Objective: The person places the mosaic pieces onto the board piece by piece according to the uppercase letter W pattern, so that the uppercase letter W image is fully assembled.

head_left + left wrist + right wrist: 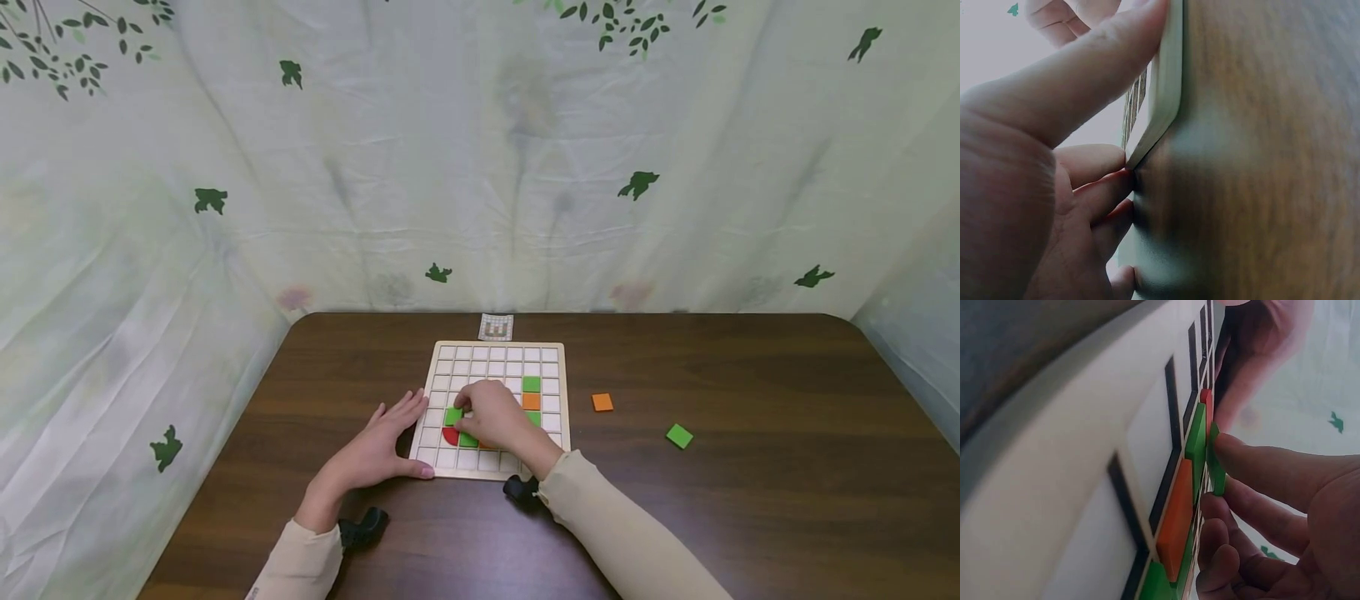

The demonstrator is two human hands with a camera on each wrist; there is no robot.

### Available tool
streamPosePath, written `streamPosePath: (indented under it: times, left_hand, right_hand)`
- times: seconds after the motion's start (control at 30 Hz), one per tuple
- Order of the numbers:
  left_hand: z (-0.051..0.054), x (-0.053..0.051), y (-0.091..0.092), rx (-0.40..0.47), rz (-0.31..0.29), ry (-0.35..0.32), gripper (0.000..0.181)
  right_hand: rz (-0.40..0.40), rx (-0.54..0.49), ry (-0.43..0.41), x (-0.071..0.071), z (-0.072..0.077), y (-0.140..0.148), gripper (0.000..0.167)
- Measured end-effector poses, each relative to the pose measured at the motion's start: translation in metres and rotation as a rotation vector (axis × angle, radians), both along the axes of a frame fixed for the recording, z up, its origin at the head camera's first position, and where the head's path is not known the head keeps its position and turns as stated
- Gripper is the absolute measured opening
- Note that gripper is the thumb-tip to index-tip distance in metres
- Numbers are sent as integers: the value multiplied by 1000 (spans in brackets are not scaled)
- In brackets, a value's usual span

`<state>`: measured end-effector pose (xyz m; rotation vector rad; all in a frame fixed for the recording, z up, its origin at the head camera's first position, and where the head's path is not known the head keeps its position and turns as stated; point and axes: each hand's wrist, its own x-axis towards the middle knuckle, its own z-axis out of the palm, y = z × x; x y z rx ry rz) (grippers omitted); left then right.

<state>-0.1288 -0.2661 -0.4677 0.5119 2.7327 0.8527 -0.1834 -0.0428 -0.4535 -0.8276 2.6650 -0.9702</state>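
A square grid board (447, 459) with white cells lies on the table. My left hand (378, 446) rests against its near left corner, fingers spread along the left edge, thumb (1104, 69) on the front edge. Over the board, my right hand (491, 414) pinches a green square tile (1215, 464) between thumb and finger, at the grid's left part. Just in front of that tile sit a red rounded piece (450, 436) and another green tile (468, 440). An orange tile (1175, 519) beside them is partly covered by my right hand in the head view.
On the board's right side, a column holds a green tile (531, 384), an orange tile (531, 402) and one more green tile. Loose on the table lie an orange tile (602, 402) and a green tile (679, 436). A small printed grid card (496, 327) lies behind the board.
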Motion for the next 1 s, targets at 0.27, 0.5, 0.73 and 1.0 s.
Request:
streamPosePath:
  times: [0.27,0.5,0.73,1.0]
  left_hand:
    - [-1,-1,0,-10,-1,-8,109]
    - [-1,-1,0,-7,-2,-2,109]
    - [-1,-1,-1,-7,-1,-6,109]
    - [-1,-1,-2,-20,9,-13,109]
  right_hand:
    - [11,8,27,0,0,-2,22]
    - [8,29,34,0,0,-4,22]
    - [1,13,19,1,2,-2,25]
    - [2,-116,10,4,13,19,27]
